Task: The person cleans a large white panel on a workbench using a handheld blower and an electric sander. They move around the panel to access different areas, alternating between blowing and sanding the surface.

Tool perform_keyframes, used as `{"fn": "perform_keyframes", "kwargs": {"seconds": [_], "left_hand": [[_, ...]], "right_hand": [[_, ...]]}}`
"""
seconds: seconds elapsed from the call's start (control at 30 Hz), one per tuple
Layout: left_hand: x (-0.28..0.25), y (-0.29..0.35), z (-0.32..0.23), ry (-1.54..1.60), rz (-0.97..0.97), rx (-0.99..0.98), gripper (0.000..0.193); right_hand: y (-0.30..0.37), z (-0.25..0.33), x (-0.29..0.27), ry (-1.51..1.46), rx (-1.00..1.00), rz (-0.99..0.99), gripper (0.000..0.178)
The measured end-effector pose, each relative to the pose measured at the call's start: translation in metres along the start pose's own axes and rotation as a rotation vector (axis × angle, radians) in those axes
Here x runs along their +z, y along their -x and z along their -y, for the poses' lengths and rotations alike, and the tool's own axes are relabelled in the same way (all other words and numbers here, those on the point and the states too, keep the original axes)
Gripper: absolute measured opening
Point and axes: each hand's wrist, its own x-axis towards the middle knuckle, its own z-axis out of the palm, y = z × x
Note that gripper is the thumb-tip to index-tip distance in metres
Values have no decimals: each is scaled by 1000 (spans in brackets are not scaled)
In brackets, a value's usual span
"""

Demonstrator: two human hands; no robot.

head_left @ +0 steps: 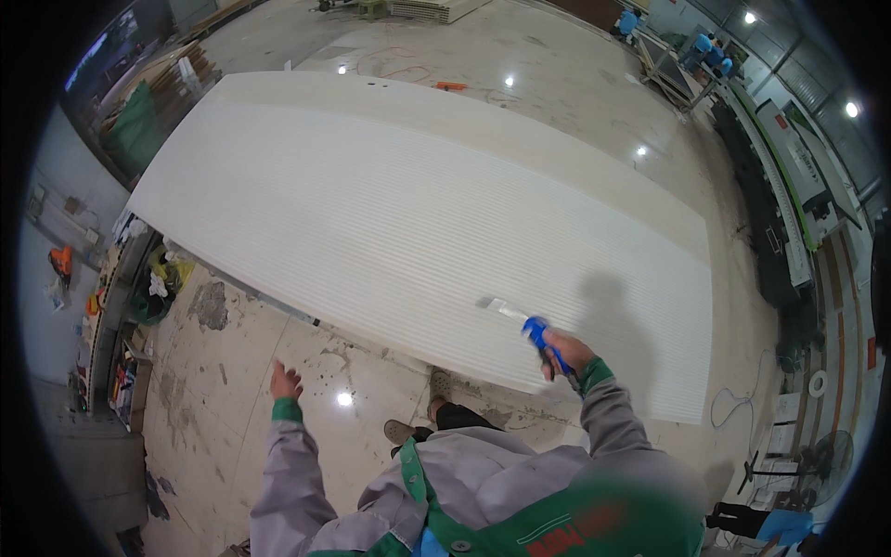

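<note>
A long white panel with fine parallel grooves (pixel 371 195) lies across the view in front of me. My right hand (pixel 568 353) is closed round the handle of a blue-handled tool (pixel 535 332), held over the panel's near right part. The tool has a pale, flat, metallic-looking front end that points left; its exact kind is not clear. My left hand (pixel 286 381) hangs over the floor, left of my feet and apart from the panel, with its fingers loosely apart and nothing in them.
A long machine (pixel 775 186) with a green edge runs along the right side, near a standing fan (pixel 821 464). Cluttered shelves (pixel 121 371) stand at the left. An orange object (pixel 452 86) lies beyond the panel's far edge. Several people in blue (pixel 710 51) are far right.
</note>
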Motion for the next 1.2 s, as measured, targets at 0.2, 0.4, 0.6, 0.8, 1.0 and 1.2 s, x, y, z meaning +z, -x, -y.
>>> {"fn": "perform_keyframes", "kwargs": {"seconds": [0.2,0.4,0.6,0.8,1.0,1.2], "left_hand": [[199,20,-89,-37,-267,12,105],[244,43,-88,-289,-570,125,102],[244,47,-95,-317,-634,105,97],[247,51,-95,-302,-615,151,95],[245,47,-92,-319,-639,185,90],[237,30,-81,-275,-532,155,98]], "right_hand": [[-66,15,-153,-901,-419,-761,53],[-151,51,-233,-1227,-457,-934,60],[-251,143,-114,-966,-381,-439,67],[-214,155,91,-136,-134,158,53],[-128,112,46,-594,-73,-168,44],[-39,46,-1,57,79,461,38]]}}
